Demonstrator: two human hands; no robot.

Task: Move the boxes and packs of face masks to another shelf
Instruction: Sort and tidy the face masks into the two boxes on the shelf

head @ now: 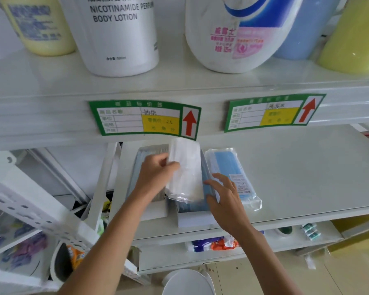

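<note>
- Left hand [156, 173]: fingers curled round the left edge of a white mask pack [185, 171], holding it tilted above the middle box [195, 211].
- Right hand [219, 194]: fingers spread and relaxed, fingertips touching the right edge of the middle box; grips nothing.
- Left box [156, 209]: just left of the middle box, partly hidden by the left wrist.
- Blue mask pack [232, 175]: lies flat, just right of the middle box.
- All on the white shelf [307, 167].
- Lotion bottle [115, 33]: one shelf up, above the middle box.
</note>
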